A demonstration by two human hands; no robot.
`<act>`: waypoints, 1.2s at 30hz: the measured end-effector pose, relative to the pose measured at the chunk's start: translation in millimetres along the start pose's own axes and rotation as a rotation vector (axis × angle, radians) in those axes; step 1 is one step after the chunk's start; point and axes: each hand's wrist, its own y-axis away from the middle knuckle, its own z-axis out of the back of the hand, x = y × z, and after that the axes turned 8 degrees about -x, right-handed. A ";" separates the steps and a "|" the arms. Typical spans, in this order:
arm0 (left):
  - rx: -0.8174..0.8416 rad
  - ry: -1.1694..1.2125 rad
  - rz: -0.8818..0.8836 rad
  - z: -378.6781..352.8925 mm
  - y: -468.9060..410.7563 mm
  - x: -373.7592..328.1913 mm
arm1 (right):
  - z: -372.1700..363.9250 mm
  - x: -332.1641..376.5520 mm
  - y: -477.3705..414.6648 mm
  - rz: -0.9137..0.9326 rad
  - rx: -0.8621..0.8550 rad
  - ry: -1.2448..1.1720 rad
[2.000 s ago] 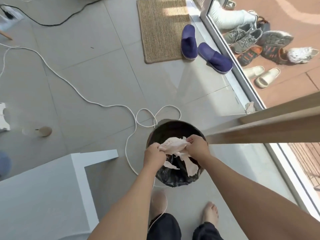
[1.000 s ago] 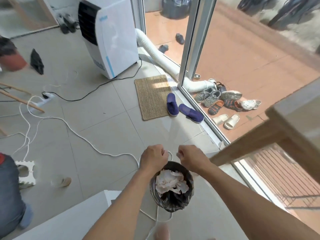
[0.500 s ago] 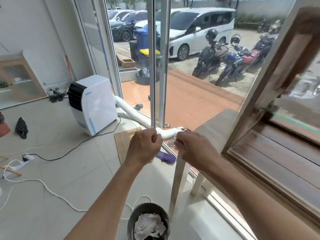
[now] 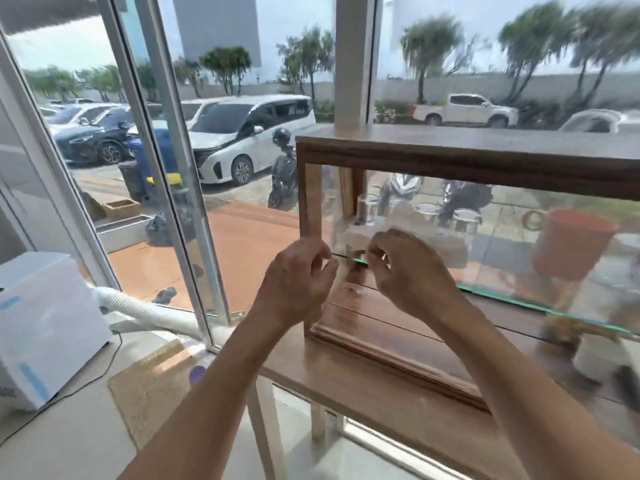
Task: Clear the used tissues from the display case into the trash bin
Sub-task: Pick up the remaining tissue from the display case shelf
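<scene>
Both hands are up at the display case [image 4: 467,157]: the left hand [image 4: 298,275] and right hand [image 4: 405,268] are loosely curled and empty, close together at its open left end. No tissue or bin shows here. Any tissue inside should be featherlight, soft and tear-prone, so pinch the bunched middle.

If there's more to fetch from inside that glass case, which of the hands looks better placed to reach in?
Probably the right hand. It is raised in front of the display case glass, while the left hand sits at the case's wooden corner post, toward the window. Both look loosely curled and empty; motion blur hides any tissues inside.
</scene>
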 end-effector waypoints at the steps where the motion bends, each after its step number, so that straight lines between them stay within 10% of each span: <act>1: 0.041 0.018 -0.012 -8.9 -6.7 -3.7 | 3.7 -7.2 -2.5 -0.051 -0.012 0.023; 15: 0.570 -0.130 0.034 -96.1 -94.5 -13.9 | -11.5 -37.8 -41.0 -0.513 0.160 0.368; 36: 0.733 -0.136 0.008 -87.9 -102.8 -12.1 | -5.3 -51.1 -49.7 -0.333 0.290 0.253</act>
